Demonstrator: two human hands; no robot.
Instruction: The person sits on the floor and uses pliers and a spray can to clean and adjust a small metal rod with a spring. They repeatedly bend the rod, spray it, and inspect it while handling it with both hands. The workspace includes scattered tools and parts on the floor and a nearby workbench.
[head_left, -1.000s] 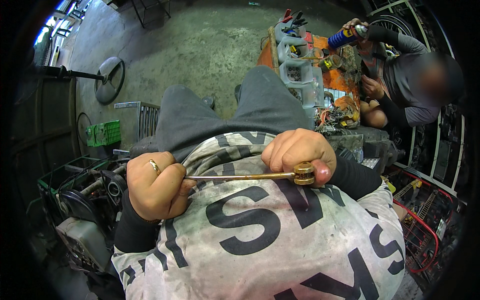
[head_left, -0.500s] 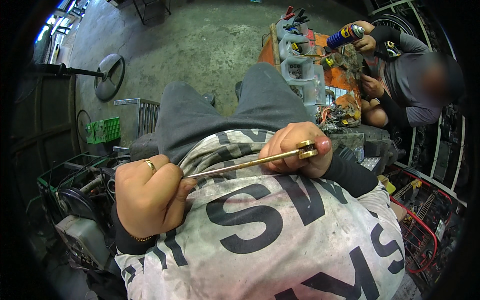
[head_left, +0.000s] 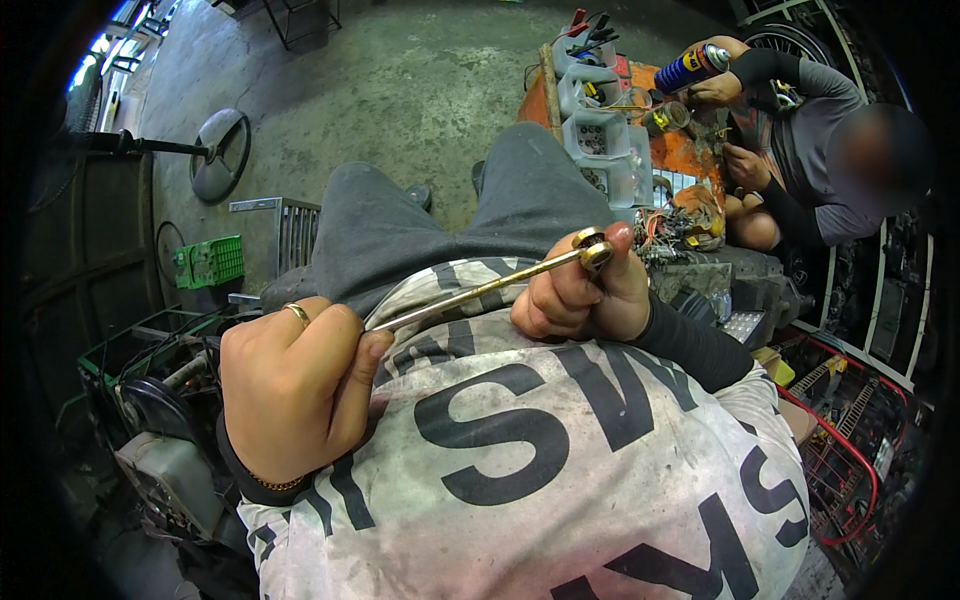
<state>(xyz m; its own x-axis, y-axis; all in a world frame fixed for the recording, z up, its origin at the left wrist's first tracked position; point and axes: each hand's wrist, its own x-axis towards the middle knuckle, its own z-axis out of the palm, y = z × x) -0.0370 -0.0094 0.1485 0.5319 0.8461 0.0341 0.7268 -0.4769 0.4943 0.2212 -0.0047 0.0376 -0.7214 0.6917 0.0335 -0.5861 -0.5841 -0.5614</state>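
Observation:
A slender metal rod (head_left: 460,298) lies slanted across my front above the grimy printed shirt, rising to the right, with a round brass end fitting (head_left: 592,252) at its upper tip. My left hand (head_left: 290,385) is closed around the rod's lower end, which is hidden in the fingers. My right hand (head_left: 570,295) has its fingers curled beneath the rod at the brass fitting, with the thumb raised against the fitting's side.
At upper right a seated co-worker (head_left: 800,150) has a blue spray can (head_left: 690,68) in hand beside an orange workbench (head_left: 678,150) with plastic bins (head_left: 597,135). A steering wheel (head_left: 219,155) and green crate (head_left: 208,262) are at left; a red metal frame (head_left: 868,490) at lower right.
My right hand has risen and turned, lifting the brass fitting, while my left hand has shifted down and leftward, so the rod now slants more steeply.

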